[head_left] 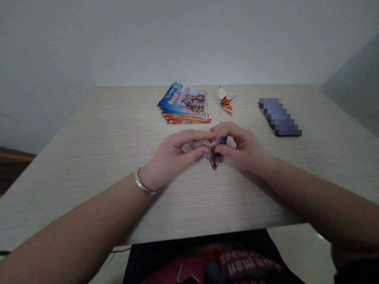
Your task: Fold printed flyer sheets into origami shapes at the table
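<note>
Between my two hands, a small piece of folded printed paper is held over the middle of the table. My left hand pinches its left side, thumb in front and fingers behind. On the other side, my right hand grips it the same way, its thumb pressed near the centre. The paper has a blue and multicoloured print, and a folded point hangs toward me. Fingers cover much of its upper part. Behind my right hand stands an orange and white origami crane.
A fanned stack of printed leaflets lies beyond my left hand. To the right rests a phone with a blurred screen. The pale wooden table meets a wall at its far edge.
</note>
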`<action>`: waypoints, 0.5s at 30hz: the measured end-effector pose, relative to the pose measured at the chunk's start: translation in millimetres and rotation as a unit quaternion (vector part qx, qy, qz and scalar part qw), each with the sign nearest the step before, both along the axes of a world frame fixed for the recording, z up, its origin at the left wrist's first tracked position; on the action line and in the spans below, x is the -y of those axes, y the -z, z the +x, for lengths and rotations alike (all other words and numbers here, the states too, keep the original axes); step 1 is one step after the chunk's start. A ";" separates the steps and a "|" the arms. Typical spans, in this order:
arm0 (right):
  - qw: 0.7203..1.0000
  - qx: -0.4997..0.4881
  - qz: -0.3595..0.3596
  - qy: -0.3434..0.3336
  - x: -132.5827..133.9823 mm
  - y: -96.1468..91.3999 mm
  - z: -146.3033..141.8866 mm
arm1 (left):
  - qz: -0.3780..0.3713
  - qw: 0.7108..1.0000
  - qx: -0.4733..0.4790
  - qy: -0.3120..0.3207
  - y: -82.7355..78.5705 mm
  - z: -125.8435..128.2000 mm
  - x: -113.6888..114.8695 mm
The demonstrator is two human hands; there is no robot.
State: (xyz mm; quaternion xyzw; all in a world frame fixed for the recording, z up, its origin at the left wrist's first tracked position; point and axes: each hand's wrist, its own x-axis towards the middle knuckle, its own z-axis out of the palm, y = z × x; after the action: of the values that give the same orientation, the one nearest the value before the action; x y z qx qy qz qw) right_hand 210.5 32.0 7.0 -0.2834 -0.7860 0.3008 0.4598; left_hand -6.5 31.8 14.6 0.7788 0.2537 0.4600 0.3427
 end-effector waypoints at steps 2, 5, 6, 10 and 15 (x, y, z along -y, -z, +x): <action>1.000 -0.011 0.005 0.000 -0.6 1.5 -0.5 | 0.006 1.000 -0.008 -0.002 0.0 -0.5 0.1; 1.000 -0.017 0.009 -0.003 -1.9 3.1 -1.0 | 0.014 1.000 -0.017 -0.005 -0.2 -1.2 0.4; 1.000 -0.017 0.010 -0.007 -2.3 3.3 -1.2 | 0.016 1.000 -0.018 -0.006 -0.4 -1.3 0.7; 0.999 -0.027 0.000 -0.028 -3.1 2.9 -2.7 | 0.013 1.000 -0.020 -0.008 -1.3 -0.8 2.5; 0.999 -0.035 -0.013 -0.025 -1.9 3.7 -4.2 | 0.023 0.999 -0.026 -0.011 -2.7 -0.1 4.1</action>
State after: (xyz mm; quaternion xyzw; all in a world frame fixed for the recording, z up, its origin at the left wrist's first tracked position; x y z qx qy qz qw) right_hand 206.2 33.9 3.2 -0.2585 -0.7725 0.3318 0.4758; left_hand -6.6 27.7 17.4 0.7952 0.2603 0.4491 0.3132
